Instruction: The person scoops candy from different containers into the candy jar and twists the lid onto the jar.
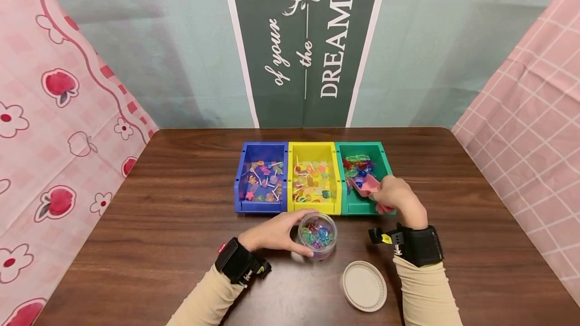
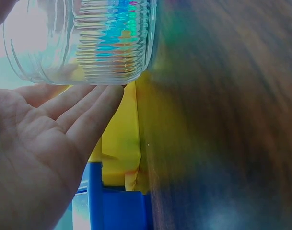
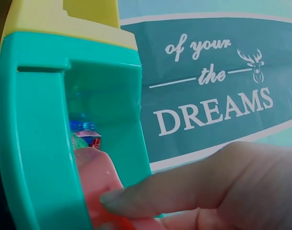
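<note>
Probably scooping step: right hand (image 1: 399, 197) pinches pink scoop (image 1: 369, 185) in green bin (image 1: 355, 208), fullness unclear; left hand (image 1: 282, 232), half-open, holds jar (image 1: 324, 254). Next calls for level lift.

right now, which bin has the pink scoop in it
The green bin: the right hand holds the pink scoop inside it; the blue bin and yellow bin have none.

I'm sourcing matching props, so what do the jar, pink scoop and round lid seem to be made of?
Jar: glass or clear plastic, glossy; its ribbed wall is see-through, but the look doesn't settle which.
Pink scoop: probably molded plastic, smooth, judging by its even colour.
Round lid: likely plastic, fairly matte beige; its face is uniform and its edge finely ridged.
</note>
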### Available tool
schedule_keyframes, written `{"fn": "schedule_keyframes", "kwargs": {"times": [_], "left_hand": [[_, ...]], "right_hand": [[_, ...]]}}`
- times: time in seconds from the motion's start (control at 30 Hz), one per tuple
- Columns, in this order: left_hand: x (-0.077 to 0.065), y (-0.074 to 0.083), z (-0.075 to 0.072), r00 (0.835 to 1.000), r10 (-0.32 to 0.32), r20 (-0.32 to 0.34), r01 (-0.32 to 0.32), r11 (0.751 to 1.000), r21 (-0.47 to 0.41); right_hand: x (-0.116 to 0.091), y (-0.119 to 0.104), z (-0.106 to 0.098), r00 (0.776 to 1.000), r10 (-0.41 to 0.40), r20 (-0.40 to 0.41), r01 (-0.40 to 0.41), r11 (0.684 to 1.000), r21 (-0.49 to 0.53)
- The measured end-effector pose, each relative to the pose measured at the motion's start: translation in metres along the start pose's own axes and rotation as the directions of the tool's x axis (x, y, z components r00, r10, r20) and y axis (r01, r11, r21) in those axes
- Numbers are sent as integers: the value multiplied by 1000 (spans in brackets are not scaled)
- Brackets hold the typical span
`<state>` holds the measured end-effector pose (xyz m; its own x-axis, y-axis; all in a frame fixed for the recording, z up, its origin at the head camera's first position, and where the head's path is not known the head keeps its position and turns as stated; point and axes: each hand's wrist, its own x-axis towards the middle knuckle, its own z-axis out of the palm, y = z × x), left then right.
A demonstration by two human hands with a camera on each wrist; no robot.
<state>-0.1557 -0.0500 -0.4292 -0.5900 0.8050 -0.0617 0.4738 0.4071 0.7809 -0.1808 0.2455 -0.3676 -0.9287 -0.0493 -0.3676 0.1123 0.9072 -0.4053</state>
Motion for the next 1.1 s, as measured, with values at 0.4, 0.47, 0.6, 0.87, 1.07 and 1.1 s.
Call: {"fn": "schedule_keyframes", "kwargs": {"times": [0.4, 0.47, 0.6, 0.87, 1.07, 1.1], "left_hand": [[0, -1, 0, 1000, -1, 0, 1, 1000, 2], [0, -1, 1, 1000, 0, -1, 0, 1000, 7], [0, -1, 1, 1000, -2, 0, 2, 1000, 7], [1, 0, 1, 1000, -4, -2, 4, 1000, 4], [1, 1, 1, 1000, -5, -3, 5, 1000, 9], [1, 1, 1, 1000, -5, -4, 5, 1000, 12]], "right_hand": [[-1, -9, 5, 991, 102, -88, -108, 992, -60], [0, -9, 6, 989, 112, -92, -118, 991, -62], [-2, -7, 5, 993, 95, -69, -98, 994, -44], [-4, -6, 3, 998, 50, -42, -50, 999, -14], [-6, -4, 0, 998, 32, -48, -31, 999, 10], [-7, -4, 0, 998, 31, -48, -31, 999, 13]]}}
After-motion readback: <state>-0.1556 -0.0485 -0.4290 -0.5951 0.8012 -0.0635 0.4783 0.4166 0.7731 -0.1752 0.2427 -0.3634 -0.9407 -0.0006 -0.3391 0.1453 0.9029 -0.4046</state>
